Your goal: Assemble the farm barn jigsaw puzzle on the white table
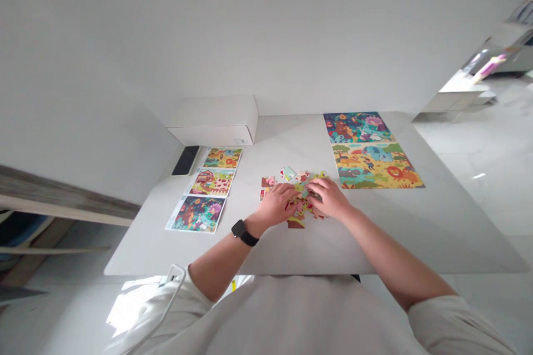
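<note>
A pile of colourful jigsaw puzzle pieces (pixel 296 221) lies on the white table (pixel 283 255) in front of me. My left hand (pixel 278 202) rests on the pile's left side, fingers stretched over the pieces. Across from it, my right hand (pixel 328 198) touches the right side with its fingers apart and slightly bent. Both hands hide much of the middle of the pile. A few loose pieces (pixel 267 181) lie just left of the pile, and a pale green piece (pixel 287 172) lies at its far edge.
At the right lie two joined-up animal pictures, a dark one (pixel 358 127) behind a yellow savanna one (pixel 377 165). A reference sheet (pixel 211 182) with three small pictures lies left, beside a black phone (pixel 186 160). Behind it, a white box (pixel 213 119) stands against the wall.
</note>
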Action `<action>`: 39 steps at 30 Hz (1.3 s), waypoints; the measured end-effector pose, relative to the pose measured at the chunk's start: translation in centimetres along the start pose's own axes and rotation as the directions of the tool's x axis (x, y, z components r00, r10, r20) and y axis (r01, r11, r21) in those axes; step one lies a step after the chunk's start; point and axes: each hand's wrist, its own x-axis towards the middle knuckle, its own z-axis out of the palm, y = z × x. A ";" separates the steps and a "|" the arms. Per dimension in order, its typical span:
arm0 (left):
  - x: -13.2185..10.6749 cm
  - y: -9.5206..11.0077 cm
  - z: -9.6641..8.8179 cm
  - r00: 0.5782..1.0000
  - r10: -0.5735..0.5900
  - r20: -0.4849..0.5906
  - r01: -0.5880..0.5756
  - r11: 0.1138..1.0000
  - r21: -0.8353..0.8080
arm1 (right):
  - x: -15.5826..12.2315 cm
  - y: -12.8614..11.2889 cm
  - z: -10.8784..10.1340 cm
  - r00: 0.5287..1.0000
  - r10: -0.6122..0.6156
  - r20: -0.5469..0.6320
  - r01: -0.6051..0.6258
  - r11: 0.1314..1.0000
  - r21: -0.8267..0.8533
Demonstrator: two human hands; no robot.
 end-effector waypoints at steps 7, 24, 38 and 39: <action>-5.2 -1.8 0.2 0.990 -0.101 -0.102 0.105 0.994 0.030 | -0.4 -2.7 2.0 0.973 -0.217 0.084 0.213 0.976 0.049; 1.3 -3.8 0.7 0.969 -0.216 -0.118 0.216 0.976 -0.012 | -5.3 1.6 -1.2 0.997 0.071 -0.021 -0.072 0.996 -0.057; 6.7 -2.7 1.4 0.993 0.028 0.118 -0.012 0.990 -0.139 | -6.2 -0.2 0.4 0.999 0.020 -0.031 -0.022 0.998 -0.066; 6.5 -2.8 1.2 0.992 0.031 0.121 -0.012 0.989 -0.149 | -6.5 -0.1 0.6 0.998 0.037 -0.052 -0.041 0.996 -0.078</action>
